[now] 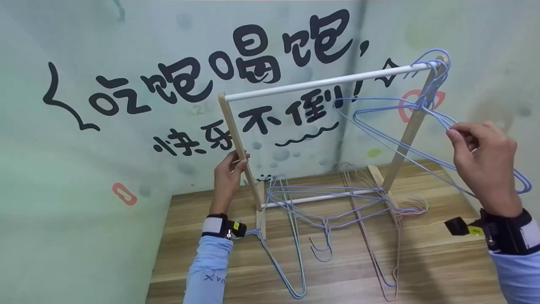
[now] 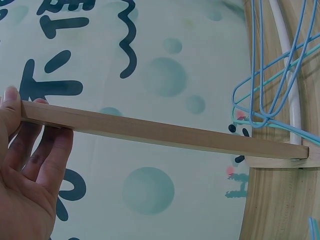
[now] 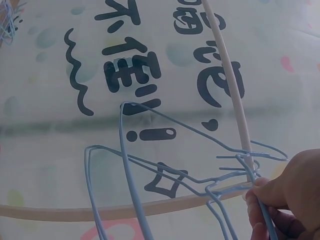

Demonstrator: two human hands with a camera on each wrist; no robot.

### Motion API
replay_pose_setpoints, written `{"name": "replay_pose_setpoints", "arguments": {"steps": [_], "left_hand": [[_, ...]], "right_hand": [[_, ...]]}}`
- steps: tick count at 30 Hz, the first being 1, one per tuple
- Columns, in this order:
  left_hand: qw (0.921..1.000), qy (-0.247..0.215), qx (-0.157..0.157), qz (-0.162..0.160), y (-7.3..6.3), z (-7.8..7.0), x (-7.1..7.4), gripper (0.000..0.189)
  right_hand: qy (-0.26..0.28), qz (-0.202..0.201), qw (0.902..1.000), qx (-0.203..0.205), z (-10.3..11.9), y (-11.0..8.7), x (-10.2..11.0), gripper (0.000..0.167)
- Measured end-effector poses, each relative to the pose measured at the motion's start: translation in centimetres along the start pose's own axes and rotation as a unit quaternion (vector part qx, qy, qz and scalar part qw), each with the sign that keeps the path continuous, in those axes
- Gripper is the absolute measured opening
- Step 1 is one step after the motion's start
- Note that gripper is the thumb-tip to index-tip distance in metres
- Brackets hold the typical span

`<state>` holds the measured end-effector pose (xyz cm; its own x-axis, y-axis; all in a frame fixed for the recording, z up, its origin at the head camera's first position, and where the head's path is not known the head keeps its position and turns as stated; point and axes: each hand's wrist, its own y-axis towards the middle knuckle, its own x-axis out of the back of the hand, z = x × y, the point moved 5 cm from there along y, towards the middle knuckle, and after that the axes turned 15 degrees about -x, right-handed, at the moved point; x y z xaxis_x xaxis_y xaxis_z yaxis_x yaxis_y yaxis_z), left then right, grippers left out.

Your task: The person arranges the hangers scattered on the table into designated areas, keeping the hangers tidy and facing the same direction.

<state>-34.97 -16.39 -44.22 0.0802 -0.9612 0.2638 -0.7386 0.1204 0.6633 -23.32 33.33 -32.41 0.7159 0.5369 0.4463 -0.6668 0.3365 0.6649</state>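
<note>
My left hand [image 1: 228,179] grips the left wooden post [image 1: 252,181] of a small clothes rack, thumb on one side and fingers on the other in the left wrist view. From the right end of the rack's white top bar [image 1: 316,82] hang blue wire clothes hangers [image 1: 431,86], their hooks bunched near the right post [image 1: 409,131]. My right hand [image 1: 485,164] pinches a sloping shoulder of these hangers between thumb and fingers. In the right wrist view the thumb of that hand [image 3: 285,200] lies over a blue wire just below the bar [image 3: 232,75].
More hangers lie around the rack's lower white bar [image 1: 320,197]: blue ones [image 1: 328,228] in the middle, blue-green ones [image 1: 300,253] at left, pinkish ones [image 1: 371,240] at right. The rack stands on a wood-grain surface [image 1: 337,270], close to a pale wall [image 1: 126,38] with black lettering.
</note>
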Motion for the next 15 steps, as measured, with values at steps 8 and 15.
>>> {"name": "replay_pose_setpoints", "arguments": {"steps": [8,15], "left_hand": [[0.9999,0.007,0.010,0.004,0.0,0.1,0.1,0.035],[0.9999,0.014,0.007,0.001,0.1,0.0,0.1,0.034]], "right_hand": [[-0.004,0.009,0.9999,-0.002,-0.1,0.3,-0.5,0.014],[-0.003,0.017,0.9997,0.018,-0.3,0.2,-1.1,0.012]]}}
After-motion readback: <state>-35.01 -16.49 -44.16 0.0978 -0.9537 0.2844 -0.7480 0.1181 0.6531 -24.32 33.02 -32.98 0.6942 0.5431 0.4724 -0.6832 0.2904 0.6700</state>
